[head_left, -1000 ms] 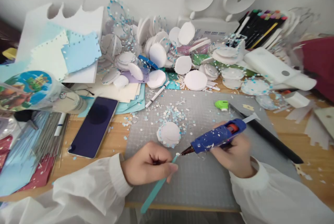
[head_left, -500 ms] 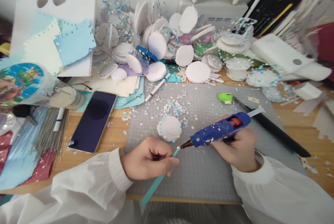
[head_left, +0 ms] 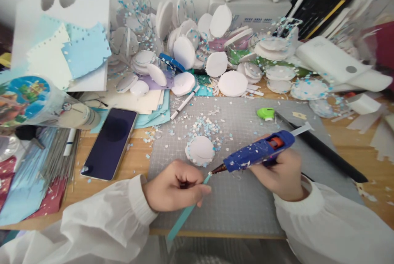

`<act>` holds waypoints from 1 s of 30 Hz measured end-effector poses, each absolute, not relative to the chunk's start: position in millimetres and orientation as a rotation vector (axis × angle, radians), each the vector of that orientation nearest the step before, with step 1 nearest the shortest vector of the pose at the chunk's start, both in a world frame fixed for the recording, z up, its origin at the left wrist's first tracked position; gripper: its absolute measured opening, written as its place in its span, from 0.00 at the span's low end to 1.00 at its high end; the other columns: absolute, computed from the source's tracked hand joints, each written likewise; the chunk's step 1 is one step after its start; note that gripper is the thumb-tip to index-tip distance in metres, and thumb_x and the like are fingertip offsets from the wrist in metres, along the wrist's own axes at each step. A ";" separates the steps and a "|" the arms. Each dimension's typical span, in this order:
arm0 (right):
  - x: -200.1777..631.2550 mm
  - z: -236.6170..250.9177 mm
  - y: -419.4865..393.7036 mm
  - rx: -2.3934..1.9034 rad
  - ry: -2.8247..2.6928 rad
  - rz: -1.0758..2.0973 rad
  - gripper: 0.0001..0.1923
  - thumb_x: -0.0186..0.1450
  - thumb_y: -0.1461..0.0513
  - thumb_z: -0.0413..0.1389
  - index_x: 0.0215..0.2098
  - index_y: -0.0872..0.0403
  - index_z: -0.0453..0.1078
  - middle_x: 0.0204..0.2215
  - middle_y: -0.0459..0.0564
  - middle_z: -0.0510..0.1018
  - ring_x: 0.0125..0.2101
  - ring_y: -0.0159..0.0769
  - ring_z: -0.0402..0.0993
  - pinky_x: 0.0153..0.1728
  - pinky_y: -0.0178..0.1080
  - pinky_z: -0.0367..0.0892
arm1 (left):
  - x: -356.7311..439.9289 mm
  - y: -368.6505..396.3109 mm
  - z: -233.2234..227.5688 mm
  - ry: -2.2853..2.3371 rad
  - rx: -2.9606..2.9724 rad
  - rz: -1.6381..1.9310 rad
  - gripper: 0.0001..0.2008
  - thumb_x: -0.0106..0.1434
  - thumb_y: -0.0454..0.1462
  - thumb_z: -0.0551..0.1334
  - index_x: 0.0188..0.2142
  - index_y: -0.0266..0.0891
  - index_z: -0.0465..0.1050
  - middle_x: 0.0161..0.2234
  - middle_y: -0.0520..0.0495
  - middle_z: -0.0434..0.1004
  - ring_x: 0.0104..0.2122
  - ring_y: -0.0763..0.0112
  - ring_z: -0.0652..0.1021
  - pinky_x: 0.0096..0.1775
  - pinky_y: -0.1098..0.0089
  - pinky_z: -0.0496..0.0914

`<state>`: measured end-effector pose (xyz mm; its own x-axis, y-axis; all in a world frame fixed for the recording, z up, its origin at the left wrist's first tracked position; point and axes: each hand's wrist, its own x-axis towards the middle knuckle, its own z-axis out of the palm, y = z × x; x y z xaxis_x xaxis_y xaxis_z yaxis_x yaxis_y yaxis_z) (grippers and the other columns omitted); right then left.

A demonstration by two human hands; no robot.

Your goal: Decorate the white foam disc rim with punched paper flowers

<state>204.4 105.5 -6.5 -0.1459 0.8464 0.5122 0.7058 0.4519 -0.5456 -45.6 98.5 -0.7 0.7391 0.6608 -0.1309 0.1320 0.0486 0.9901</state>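
My left hand (head_left: 177,188) pinches a narrow turquoise paper strip (head_left: 182,219), whose lower end hangs toward the table's front edge. Wrapped round the handle of a blue hot glue gun (head_left: 257,151) is my right hand (head_left: 281,173). The gun's dark nozzle points left and meets the strip's upper tip, where a small pale bit shows. A white stick juts from the gun's back. Just beyond my left hand lies a round white disc (head_left: 201,149) edged with tiny blue and white pieces. More loose confetti-like pieces (head_left: 205,126) are heaped behind it.
A grey cutting mat (head_left: 246,214) lies under both hands. To the left are a phone (head_left: 110,143), thin wires (head_left: 61,157) and a clear cup (head_left: 76,112). Many white discs (head_left: 233,83) crowd the back. A black rod-like tool (head_left: 332,153) and a green-capped item (head_left: 265,113) lie right.
Both hands, the strip and the glue gun keep nearly the same place. The view has shifted very slightly.
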 end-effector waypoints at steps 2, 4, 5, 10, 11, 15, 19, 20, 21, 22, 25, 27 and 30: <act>203.8 -5.9 105.3 -1.301 -1.899 0.213 0.13 0.53 0.61 0.60 0.16 0.51 0.62 0.12 0.44 0.69 0.18 0.35 0.71 0.16 0.34 0.61 | -45.5 98.5 -0.3 0.689 1.486 0.453 0.22 0.64 0.41 0.56 0.16 0.34 0.66 0.14 0.51 0.63 0.16 0.80 0.61 0.21 0.75 0.54; 203.6 -5.7 105.1 -1.296 -1.903 0.200 0.12 0.53 0.61 0.59 0.16 0.51 0.63 0.14 0.45 0.71 0.19 0.36 0.71 0.16 0.34 0.62 | -45.4 98.4 -0.2 0.690 1.491 0.456 0.22 0.64 0.42 0.56 0.16 0.34 0.66 0.14 0.51 0.63 0.16 0.80 0.61 0.21 0.75 0.54; 203.8 -5.9 105.0 -1.295 -1.905 0.192 0.11 0.53 0.61 0.59 0.17 0.51 0.63 0.14 0.45 0.71 0.19 0.36 0.72 0.16 0.34 0.62 | -45.3 98.4 -0.3 0.691 1.497 0.458 0.22 0.64 0.42 0.56 0.16 0.34 0.67 0.14 0.51 0.62 0.16 0.80 0.61 0.21 0.75 0.55; 204.6 -6.5 105.6 -1.288 -1.908 0.172 0.10 0.53 0.62 0.59 0.18 0.51 0.64 0.14 0.44 0.71 0.19 0.36 0.71 0.17 0.34 0.63 | -45.0 98.4 -1.1 0.697 1.509 0.457 0.23 0.65 0.43 0.56 0.16 0.34 0.67 0.14 0.51 0.63 0.16 0.79 0.61 0.20 0.75 0.55; 204.6 -6.3 105.7 -1.283 -1.909 0.175 0.09 0.53 0.62 0.59 0.18 0.51 0.64 0.14 0.45 0.71 0.19 0.36 0.72 0.18 0.35 0.64 | -45.0 98.4 -1.2 0.695 1.509 0.458 0.23 0.65 0.43 0.56 0.16 0.34 0.67 0.14 0.51 0.63 0.16 0.79 0.61 0.20 0.75 0.55; 204.0 -5.1 106.2 -1.262 -1.912 0.188 0.07 0.53 0.63 0.59 0.19 0.52 0.66 0.19 0.47 0.75 0.20 0.36 0.72 0.20 0.35 0.65 | -45.3 98.5 -1.1 0.694 1.521 0.457 0.22 0.65 0.42 0.56 0.16 0.34 0.67 0.14 0.51 0.62 0.16 0.79 0.61 0.21 0.75 0.55; 203.2 -4.5 106.0 -1.259 -1.898 0.180 0.08 0.53 0.63 0.59 0.18 0.52 0.65 0.18 0.46 0.73 0.20 0.36 0.72 0.20 0.36 0.65 | -45.5 98.6 -0.8 0.694 1.526 0.452 0.22 0.64 0.41 0.56 0.16 0.34 0.67 0.13 0.51 0.62 0.16 0.79 0.62 0.21 0.75 0.56; 203.2 -4.5 105.9 -1.257 -1.900 0.174 0.08 0.53 0.63 0.59 0.18 0.52 0.65 0.17 0.46 0.73 0.20 0.36 0.72 0.20 0.36 0.66 | -45.5 98.6 -0.8 0.694 1.525 0.446 0.22 0.64 0.41 0.56 0.16 0.34 0.67 0.13 0.51 0.62 0.17 0.79 0.62 0.21 0.76 0.56; 203.3 -4.5 105.9 -1.254 -1.906 0.171 0.08 0.53 0.63 0.59 0.18 0.52 0.65 0.17 0.45 0.73 0.20 0.36 0.72 0.21 0.36 0.66 | -45.5 98.6 -0.7 0.696 1.525 0.441 0.22 0.64 0.42 0.56 0.16 0.34 0.67 0.13 0.51 0.62 0.17 0.79 0.62 0.21 0.76 0.56; 203.5 -4.4 105.8 -1.250 -1.911 0.168 0.08 0.53 0.63 0.58 0.19 0.52 0.65 0.17 0.45 0.73 0.20 0.35 0.71 0.21 0.36 0.65 | -45.4 98.6 -0.7 0.696 1.525 0.437 0.22 0.64 0.42 0.55 0.16 0.34 0.67 0.14 0.51 0.62 0.17 0.79 0.63 0.21 0.75 0.56; 203.9 -4.3 105.8 -1.240 -1.913 0.165 0.08 0.52 0.64 0.58 0.19 0.51 0.64 0.17 0.45 0.73 0.19 0.35 0.70 0.20 0.36 0.65 | -45.1 98.5 -0.8 0.694 1.524 0.441 0.23 0.64 0.43 0.55 0.16 0.34 0.67 0.13 0.51 0.62 0.17 0.78 0.63 0.21 0.75 0.56; 203.8 -4.4 105.9 -1.236 -1.913 0.160 0.08 0.52 0.64 0.58 0.18 0.51 0.64 0.16 0.45 0.72 0.19 0.35 0.71 0.20 0.36 0.65 | -44.9 98.6 -0.8 0.691 1.524 0.448 0.23 0.64 0.43 0.55 0.16 0.34 0.66 0.13 0.51 0.63 0.16 0.79 0.62 0.20 0.75 0.56; 203.2 -4.3 105.8 -1.234 -1.911 0.151 0.08 0.52 0.64 0.58 0.18 0.51 0.64 0.16 0.45 0.72 0.20 0.35 0.71 0.19 0.35 0.64 | -45.0 98.9 -0.8 0.684 1.534 0.452 0.22 0.64 0.42 0.56 0.16 0.34 0.67 0.13 0.51 0.63 0.17 0.79 0.63 0.21 0.76 0.56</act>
